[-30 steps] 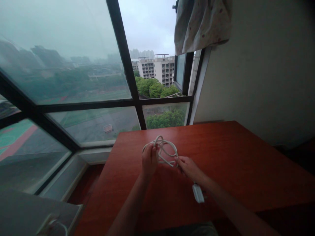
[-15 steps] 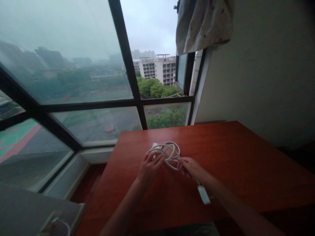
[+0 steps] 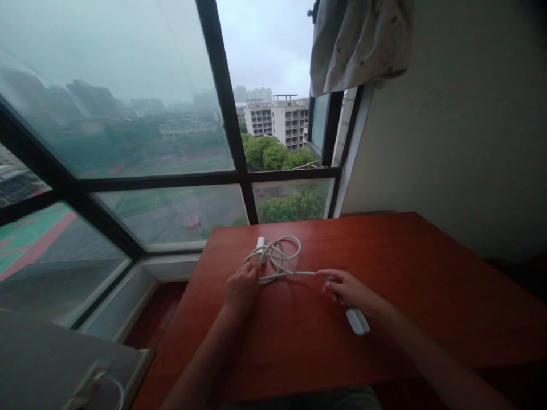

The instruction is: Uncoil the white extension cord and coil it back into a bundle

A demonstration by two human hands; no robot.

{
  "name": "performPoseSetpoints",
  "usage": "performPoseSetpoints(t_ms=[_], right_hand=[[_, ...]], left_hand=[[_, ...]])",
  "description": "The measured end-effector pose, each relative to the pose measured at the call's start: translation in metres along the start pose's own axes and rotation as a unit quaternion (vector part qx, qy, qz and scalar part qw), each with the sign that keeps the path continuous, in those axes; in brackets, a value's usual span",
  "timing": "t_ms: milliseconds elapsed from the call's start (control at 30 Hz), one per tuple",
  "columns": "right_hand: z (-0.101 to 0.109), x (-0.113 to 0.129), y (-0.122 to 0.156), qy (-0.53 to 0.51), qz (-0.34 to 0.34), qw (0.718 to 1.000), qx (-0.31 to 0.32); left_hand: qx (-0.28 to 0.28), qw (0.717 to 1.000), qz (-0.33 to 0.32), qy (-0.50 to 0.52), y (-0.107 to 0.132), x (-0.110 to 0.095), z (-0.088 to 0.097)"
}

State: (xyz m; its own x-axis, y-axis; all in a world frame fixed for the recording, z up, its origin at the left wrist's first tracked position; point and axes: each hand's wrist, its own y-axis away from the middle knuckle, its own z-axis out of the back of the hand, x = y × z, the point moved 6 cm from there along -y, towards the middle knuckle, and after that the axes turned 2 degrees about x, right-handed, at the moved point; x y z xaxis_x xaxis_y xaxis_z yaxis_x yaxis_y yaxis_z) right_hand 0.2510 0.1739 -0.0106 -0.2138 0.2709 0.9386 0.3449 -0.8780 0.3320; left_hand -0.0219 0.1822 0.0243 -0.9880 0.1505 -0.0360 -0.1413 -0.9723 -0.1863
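A white cable (image 3: 280, 257) lies in loose loops on the red-brown wooden table (image 3: 410, 267), near its far left corner. A small white plug end (image 3: 260, 244) shows at the far side of the loops. My left hand (image 3: 240, 287) is closed on the near left side of the coil. From the loops a straight run of cable leads right to my right hand (image 3: 351, 289), whose fingers pinch it. A white block-shaped connector (image 3: 357, 321) sits on the table just below my right wrist.
A large dark-framed window (image 3: 231, 176) stands behind and left of the table, with a white sill below. A plain wall rises on the right, and a pale curtain (image 3: 359, 40) hangs at the top. A grey surface with a white cord (image 3: 102, 387) is at lower left.
My hands have drawn apart: the left slid left with the coil, the right moved right, pulling a straight length of cable out of the loops. The coil now lies flatter on the table.
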Motion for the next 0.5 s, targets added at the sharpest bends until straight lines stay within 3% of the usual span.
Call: performPoseSetpoints(t_ms=[133, 200, 267, 300, 367, 433, 500], right_hand=[[-0.002, 0.012, 0.001, -0.066, 0.030, 0.997, -0.001], [-0.004, 0.019, 0.001, -0.113, 0.052, 0.992, 0.010], [-0.006, 0.023, 0.000, -0.146, 0.067, 0.987, 0.026], [-0.008, 0.025, -0.001, -0.150, 0.073, 0.986, 0.031], [-0.011, 0.030, -0.002, -0.124, 0.093, 0.987, 0.037], [-0.015, 0.038, -0.004, -0.056, 0.128, 0.990, 0.035], [-0.018, 0.049, -0.005, 0.047, 0.174, 0.983, 0.015]], left_hand=[[-0.109, 0.989, 0.042, 0.094, 0.004, 0.013, 0.016], [-0.195, 0.970, 0.058, 0.137, 0.004, 0.022, 0.029], [-0.247, 0.949, 0.039, 0.191, -0.004, 0.027, 0.036], [-0.248, 0.942, 0.019, 0.225, -0.010, 0.028, 0.037], [-0.187, 0.933, -0.022, 0.308, -0.027, 0.026, 0.029], [-0.110, 0.917, -0.041, 0.380, -0.041, 0.022, 0.015], [-0.067, 0.900, -0.036, 0.428, -0.047, 0.019, 0.005]])
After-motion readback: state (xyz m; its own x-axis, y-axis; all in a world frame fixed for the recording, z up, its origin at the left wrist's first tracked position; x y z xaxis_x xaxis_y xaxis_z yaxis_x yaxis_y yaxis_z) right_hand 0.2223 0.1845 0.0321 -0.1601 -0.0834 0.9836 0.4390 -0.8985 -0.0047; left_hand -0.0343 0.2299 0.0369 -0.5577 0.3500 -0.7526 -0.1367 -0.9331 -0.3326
